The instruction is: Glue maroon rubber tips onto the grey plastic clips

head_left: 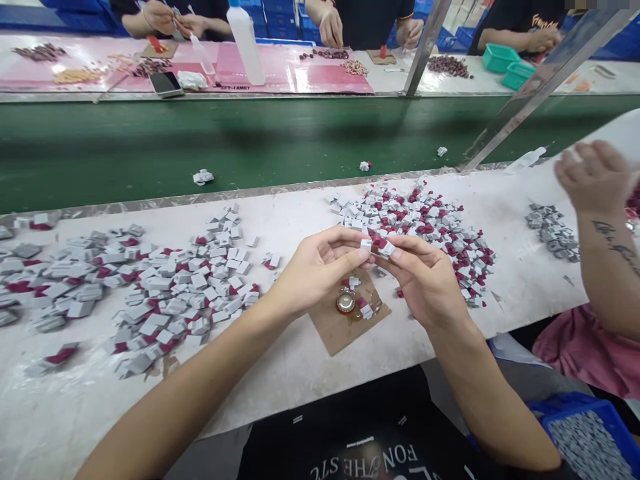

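Above a brown cardboard piece (330, 333), my left hand (325, 263) pinches a small grey-and-maroon plastic part (365, 245) between thumb and fingers. Close against it, my right hand (425, 277) grips another grey-and-maroon plastic part (386, 247). The two parts meet or nearly meet; I cannot tell whether they are joined. On the cardboard lie a small round metal-rimmed cap (345, 301) with something shiny in it and a loose grey-and-maroon part (367, 311). Behind my right hand spreads a heap of small grey and maroon parts (425, 213).
More grey and maroon parts (175, 293) cover the left of the table. A green conveyor belt (280, 140) runs behind, carrying a few parts. To the right is a co-worker's arm (605, 233), near a grey pile (553, 230). A slanted metal post (530, 100) rises at right.
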The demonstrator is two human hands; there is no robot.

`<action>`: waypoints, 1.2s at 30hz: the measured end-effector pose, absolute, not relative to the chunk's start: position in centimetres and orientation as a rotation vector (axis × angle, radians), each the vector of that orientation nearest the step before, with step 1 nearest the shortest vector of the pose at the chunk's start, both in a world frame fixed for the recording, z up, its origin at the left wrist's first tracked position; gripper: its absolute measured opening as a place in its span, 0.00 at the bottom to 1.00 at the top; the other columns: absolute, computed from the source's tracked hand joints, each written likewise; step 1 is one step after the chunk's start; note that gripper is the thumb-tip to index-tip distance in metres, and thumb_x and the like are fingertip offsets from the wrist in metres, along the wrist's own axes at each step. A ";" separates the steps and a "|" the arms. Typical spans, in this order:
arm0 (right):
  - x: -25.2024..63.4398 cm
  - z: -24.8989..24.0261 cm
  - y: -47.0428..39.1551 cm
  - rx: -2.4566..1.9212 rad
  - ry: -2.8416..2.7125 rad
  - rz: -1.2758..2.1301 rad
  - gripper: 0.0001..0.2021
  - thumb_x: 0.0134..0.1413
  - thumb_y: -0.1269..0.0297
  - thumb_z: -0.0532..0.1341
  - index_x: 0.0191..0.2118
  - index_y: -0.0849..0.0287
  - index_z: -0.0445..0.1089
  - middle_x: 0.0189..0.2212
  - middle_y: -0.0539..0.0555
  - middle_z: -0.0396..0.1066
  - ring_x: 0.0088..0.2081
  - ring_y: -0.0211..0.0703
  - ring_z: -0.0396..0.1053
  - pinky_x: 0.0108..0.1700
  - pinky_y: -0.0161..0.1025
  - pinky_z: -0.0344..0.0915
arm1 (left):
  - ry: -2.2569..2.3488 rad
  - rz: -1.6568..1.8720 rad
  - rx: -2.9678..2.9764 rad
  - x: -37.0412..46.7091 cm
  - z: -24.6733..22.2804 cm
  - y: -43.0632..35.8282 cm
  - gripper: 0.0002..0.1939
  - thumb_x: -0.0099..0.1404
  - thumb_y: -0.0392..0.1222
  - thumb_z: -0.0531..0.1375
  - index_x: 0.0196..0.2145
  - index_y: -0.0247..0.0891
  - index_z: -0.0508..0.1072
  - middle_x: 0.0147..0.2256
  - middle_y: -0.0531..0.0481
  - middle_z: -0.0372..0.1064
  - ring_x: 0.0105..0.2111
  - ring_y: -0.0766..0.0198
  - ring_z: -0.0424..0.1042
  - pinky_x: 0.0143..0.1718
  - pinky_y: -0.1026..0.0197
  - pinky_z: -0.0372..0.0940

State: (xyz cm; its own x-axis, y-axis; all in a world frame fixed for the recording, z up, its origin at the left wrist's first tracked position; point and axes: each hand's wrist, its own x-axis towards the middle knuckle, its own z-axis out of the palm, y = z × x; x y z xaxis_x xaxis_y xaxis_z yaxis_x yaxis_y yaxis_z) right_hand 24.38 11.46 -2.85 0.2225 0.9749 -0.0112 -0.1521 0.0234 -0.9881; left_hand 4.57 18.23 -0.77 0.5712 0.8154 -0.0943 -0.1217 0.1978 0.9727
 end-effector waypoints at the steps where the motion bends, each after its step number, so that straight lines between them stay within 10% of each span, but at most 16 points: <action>1: 24.4 -2.9 11.4 -1.208 -0.948 1.093 0.11 0.61 0.51 0.76 0.46 0.49 0.84 0.46 0.54 0.87 0.51 0.55 0.85 0.60 0.60 0.82 | 0.720 0.738 1.201 4.6 -0.8 18.2 0.14 0.70 0.46 0.73 0.50 0.39 0.82 0.48 0.42 0.85 0.44 0.54 0.86 0.50 0.50 0.81; 20: 25.5 -1.3 19.9 -1.356 -1.405 1.084 0.11 0.62 0.60 0.73 0.48 0.55 0.84 0.45 0.57 0.86 0.44 0.50 0.84 0.50 0.51 0.83 | 0.916 0.802 1.612 3.1 -0.6 24.5 0.08 0.69 0.44 0.70 0.44 0.40 0.82 0.44 0.43 0.85 0.44 0.53 0.83 0.51 0.49 0.78; 28: 22.6 -1.7 36.2 -1.805 -1.683 0.630 0.16 0.60 0.77 0.70 0.52 0.60 0.84 0.59 0.66 0.78 0.59 0.62 0.78 0.67 0.56 0.71 | 1.568 0.921 1.466 3.7 -3.4 35.9 0.06 0.68 0.36 0.69 0.34 0.40 0.75 0.38 0.40 0.81 0.41 0.52 0.80 0.46 0.48 0.75; 36: 23.2 -2.7 38.0 -1.651 -1.457 0.838 0.05 0.64 0.66 0.70 0.37 0.58 0.76 0.40 0.60 0.83 0.44 0.53 0.84 0.51 0.49 0.80 | 1.662 0.867 1.397 7.3 -5.5 41.9 0.10 0.64 0.36 0.71 0.31 0.42 0.73 0.35 0.39 0.78 0.40 0.47 0.80 0.42 0.47 0.73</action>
State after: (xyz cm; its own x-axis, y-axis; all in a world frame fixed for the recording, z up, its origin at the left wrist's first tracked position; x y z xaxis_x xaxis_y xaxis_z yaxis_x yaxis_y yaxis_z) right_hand 23.17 37.99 -2.66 0.1311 0.9913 0.0118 0.4881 -0.0542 -0.8711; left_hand 7.33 41.91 -5.53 -0.0895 0.9866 -0.1366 0.4526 0.1624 0.8768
